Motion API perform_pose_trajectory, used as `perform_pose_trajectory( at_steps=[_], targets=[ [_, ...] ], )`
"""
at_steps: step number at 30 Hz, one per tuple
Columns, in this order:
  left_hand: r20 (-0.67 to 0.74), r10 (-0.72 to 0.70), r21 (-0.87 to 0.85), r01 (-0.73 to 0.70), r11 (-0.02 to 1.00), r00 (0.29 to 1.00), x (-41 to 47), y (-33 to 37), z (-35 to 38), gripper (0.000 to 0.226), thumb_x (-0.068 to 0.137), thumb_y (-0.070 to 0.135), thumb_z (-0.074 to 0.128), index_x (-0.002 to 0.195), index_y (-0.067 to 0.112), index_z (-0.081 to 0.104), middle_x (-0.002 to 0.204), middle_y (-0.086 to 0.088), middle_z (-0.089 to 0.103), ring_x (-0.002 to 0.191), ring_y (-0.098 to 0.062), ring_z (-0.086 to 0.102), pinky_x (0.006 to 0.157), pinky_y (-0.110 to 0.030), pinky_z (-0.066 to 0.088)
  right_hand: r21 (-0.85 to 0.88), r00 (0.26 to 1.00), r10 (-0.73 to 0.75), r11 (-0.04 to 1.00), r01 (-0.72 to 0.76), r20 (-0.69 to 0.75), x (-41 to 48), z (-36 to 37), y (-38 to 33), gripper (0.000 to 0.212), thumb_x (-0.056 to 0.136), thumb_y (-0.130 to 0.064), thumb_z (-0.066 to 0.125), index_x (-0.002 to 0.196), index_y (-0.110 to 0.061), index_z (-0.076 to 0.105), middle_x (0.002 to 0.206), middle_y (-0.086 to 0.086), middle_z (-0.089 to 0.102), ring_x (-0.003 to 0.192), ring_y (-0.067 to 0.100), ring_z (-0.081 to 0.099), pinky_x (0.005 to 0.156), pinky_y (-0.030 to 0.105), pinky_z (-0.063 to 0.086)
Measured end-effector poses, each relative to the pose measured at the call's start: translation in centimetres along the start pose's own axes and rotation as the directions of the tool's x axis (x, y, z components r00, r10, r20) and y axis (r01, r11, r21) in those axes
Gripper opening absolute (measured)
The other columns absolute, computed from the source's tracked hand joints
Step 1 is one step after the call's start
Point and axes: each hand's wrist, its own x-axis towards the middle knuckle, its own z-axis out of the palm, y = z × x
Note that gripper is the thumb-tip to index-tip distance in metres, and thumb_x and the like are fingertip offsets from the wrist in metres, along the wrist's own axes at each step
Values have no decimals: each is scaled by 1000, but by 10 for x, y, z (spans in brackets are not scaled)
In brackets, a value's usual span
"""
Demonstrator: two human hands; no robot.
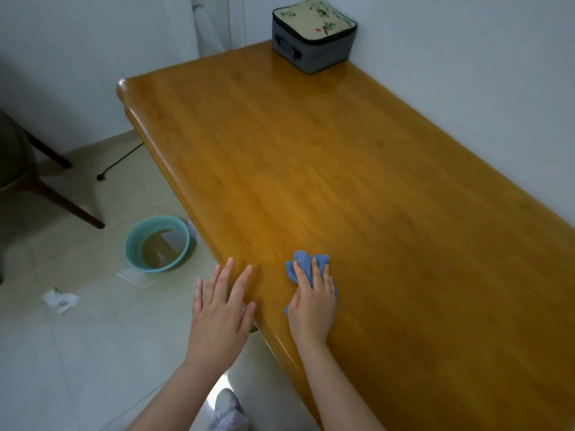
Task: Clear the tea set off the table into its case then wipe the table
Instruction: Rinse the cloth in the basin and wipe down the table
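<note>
You can read no text here: the only marks, dark brush strokes and a small red seal (318,30) on the cream lid of the grey square fabric case (314,48) on the glossy wooden table (342,181), are too small to make out.

I see a glossy wooden surface (342,181) with a closed grey case (314,35) at top centre and a blue cloth (303,262) low, near its left edge.
</note>
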Motion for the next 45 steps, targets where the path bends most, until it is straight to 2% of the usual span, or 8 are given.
perform_pose_trajectory(
  at_steps=[5,11,21,26,30,35,40,45],
  targets=[
    [-18,-81,-104,79,992,997,8,-32,-24,58,95,50,28,149,31,28,158,-4,25,147,-24,20,117,-45,11,347,973,-21,936,-62,231,12,7,-52,45,100,-14,45,138,-38,47,152,-8,37,146,13,21,120,35,17],
    [17,-418,-494,371,786,908,44,-62,-44,54,100,33,44,150,27,26,158,-2,23,145,-23,18,117,-44,17,761,872,104,447,-471,478,45,-12,-104,40,100,-9,47,132,-33,53,139,-10,49,124,5,45,103,24,40],
    [229,-531,-691,521,502,816,99,-185,-60,53,97,22,53,147,17,35,149,-7,39,139,-22,32,115,-34,23,800,838,0,296,-522,546,79,45,-252,43,97,1,47,122,-32,56,126,-17,59,111,-5,56,91,17,46],
    [514,-502,-727,664,174,695,130,-280,-59,34,96,7,50,130,9,51,112,-11,58,90,-18,56,71,-11,44,727,781,103,306,-615,616,87,112,-337,43,96,-4,50,131,-30,54,122,-12,61,105,1,59,79,16,48],
    [616,-473,-687,723,68,630,153,-346,-51,29,92,5,52,121,6,58,106,-15,64,98,-28,60,95,-34,48,687,718,201,207,-697,667,89,169,-384,47,92,-10,59,130,-37,53,131,-4,59,116,20,59,99,42,47],
    [719,-409,-667,723,-181,562,189,-395,-37,25,96,8,48,118,5,58,100,-11,64,76,-16,59,52,-12,46,633,614,285,30,-774,736,102,238,-418,64,87,-24,69,143,-28,40,126,10,62,105,30,65,83,42,56],
    [777,-369,-624,702,-343,510,222,-431,-7,31,98,30,50,109,7,68,102,-9,71,77,-18,65,63,-22,50,511,482,388,34,-859,786,122,302,-430,36,88,-8,62,124,-5,57,104,20,68,80,33,66,76,45,55],
    [743,-432,-656,682,-323,511,265,-471,52,22,91,7,62,109,-5,62,108,-25,67,86,-28,63,77,-32,52,400,361,394,-18,-917,845,150,381,-419,36,91,-14,54,124,1,57,106,25,66,82,33,66,75,42,56]
  ],
)
